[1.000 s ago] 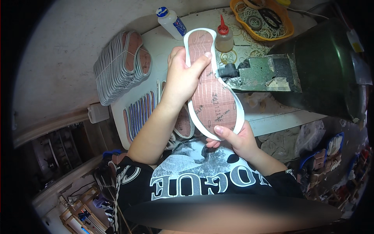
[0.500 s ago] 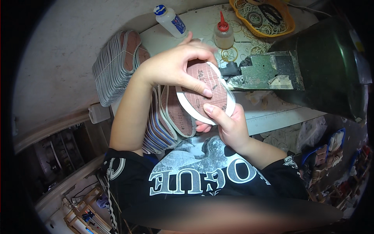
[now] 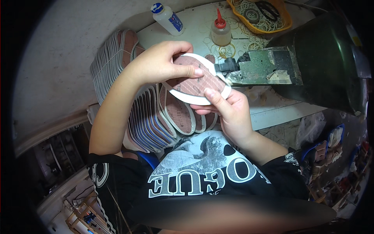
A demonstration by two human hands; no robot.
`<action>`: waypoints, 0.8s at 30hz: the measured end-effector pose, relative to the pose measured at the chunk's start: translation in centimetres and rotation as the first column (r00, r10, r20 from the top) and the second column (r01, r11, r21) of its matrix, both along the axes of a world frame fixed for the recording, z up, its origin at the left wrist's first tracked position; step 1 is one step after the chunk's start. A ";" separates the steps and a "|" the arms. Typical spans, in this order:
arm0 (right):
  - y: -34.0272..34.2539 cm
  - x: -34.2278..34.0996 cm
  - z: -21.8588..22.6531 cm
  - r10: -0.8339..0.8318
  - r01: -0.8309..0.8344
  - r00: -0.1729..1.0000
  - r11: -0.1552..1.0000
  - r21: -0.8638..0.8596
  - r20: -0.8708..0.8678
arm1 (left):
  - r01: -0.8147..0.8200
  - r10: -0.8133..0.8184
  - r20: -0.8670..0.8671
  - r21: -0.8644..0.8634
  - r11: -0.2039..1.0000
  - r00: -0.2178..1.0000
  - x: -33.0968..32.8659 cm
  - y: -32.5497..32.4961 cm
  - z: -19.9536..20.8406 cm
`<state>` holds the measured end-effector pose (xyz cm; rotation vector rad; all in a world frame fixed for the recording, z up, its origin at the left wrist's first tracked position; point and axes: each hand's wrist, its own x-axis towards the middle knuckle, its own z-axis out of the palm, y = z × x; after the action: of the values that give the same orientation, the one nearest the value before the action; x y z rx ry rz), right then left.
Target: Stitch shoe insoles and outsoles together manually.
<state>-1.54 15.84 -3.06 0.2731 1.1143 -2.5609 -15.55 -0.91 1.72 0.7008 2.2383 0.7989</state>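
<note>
Both hands hold a shoe insole (image 3: 189, 86) with a reddish-brown patterned face and a white rim, tilted over the table's near side. My left hand (image 3: 165, 64) grips its upper left edge, thumb lying on the brown face and fingers hidden behind. At its lower right end, my right hand (image 3: 235, 111) pinches it between the thumb on top and the fingers underneath. The insole's right edge lies at the black tip (image 3: 228, 65) of a green machine arm (image 3: 269, 69); whether they touch I cannot tell. Below my left forearm stands a row of similar insoles (image 3: 150, 121).
A tied bundle of insoles (image 3: 113, 58) leans at the far left. Behind stand a white bottle with a blue cap (image 3: 168, 20), a red-tipped squeeze bottle (image 3: 221, 33) and a yellow basket (image 3: 286, 25) of rubber bands. The dark green machine body (image 3: 323, 62) fills the right.
The insole has turned to lie more level and shifted up and left. My left hand moved left with it, its fingers now steady behind the edge. More of the insole row shows.
</note>
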 end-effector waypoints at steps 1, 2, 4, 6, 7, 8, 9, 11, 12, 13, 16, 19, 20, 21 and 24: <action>0.1 -0.2 0.0 -0.002 0.002 1.000 1.000 0.009 0.009 | -0.052 0.052 0.002 -0.016 0.999 0.999 0.4 -0.1 0.0; 0.3 -0.3 -0.1 0.002 -0.002 1.000 1.000 0.010 0.013 | -0.055 0.055 0.006 -0.016 0.998 0.998 0.9 -0.1 0.1; 0.5 -0.4 -0.3 0.005 -0.005 1.000 1.000 -0.004 0.026 | -0.214 0.216 0.063 -0.033 0.976 0.974 1.9 -0.1 0.2; 0.5 -0.6 -0.6 0.005 -0.005 0.999 1.000 0.000 0.045 | -0.224 0.225 0.026 -0.010 0.974 0.974 2.6 -0.6 -0.4; 0.6 -0.7 -0.8 0.018 -0.018 0.998 1.000 -0.012 0.059 | -0.227 0.227 -0.013 0.013 0.974 0.974 2.8 -0.7 -0.7; 0.8 -0.8 -0.9 0.032 -0.030 0.997 0.999 -0.024 0.072 | -0.232 0.232 -0.013 0.016 0.973 0.973 3.1 -0.7 -0.8; 0.8 -1.0 -1.0 0.034 -0.033 0.998 0.999 -0.017 0.062 | -0.257 0.256 0.030 0.023 0.966 0.966 3.3 -0.8 -0.8; 1.1 -1.1 -1.2 0.041 -0.040 0.997 0.999 -0.014 0.059 | -0.287 0.285 0.070 0.031 0.957 0.956 3.6 -0.8 -1.0; 1.2 -1.1 -1.1 0.043 -0.042 0.997 0.999 -0.011 0.057 | -0.290 0.289 0.074 -0.004 0.957 0.954 3.7 -0.8 -1.0; 1.4 -1.0 -1.0 0.049 -0.049 0.998 0.999 -0.007 0.048 | -0.292 0.294 0.079 -0.038 0.956 0.953 4.0 -0.8 -1.0; 2.0 -0.9 -1.2 0.086 -0.086 0.996 0.996 0.037 0.003 | -0.359 0.360 0.207 -0.048 0.932 0.910 4.8 -0.3 -1.0; 1.7 -1.1 -0.8 0.108 -0.103 0.994 0.989 0.108 -0.034 | -0.383 0.391 0.314 -0.089 0.919 0.865 5.0 -0.1 -0.9; 1.4 -0.8 -0.9 0.112 -0.108 0.993 0.989 0.105 -0.035 | -0.388 0.396 0.312 -0.092 0.917 0.864 5.1 -0.2 -1.2; 1.3 0.0 -0.8 0.171 -0.160 0.985 0.962 0.222 -0.030 | -0.436 0.431 0.348 -0.068 0.897 0.833 5.5 0.0 -1.8; 1.7 0.9 -1.4 0.217 -0.190 0.975 0.922 0.337 -0.045 | -0.470 0.468 0.421 -0.107 0.876 0.777 6.4 1.1 -1.2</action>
<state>-0.65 17.54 -4.46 0.1229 1.5203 -2.2131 -9.10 0.17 0.49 -0.0692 2.0004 1.0763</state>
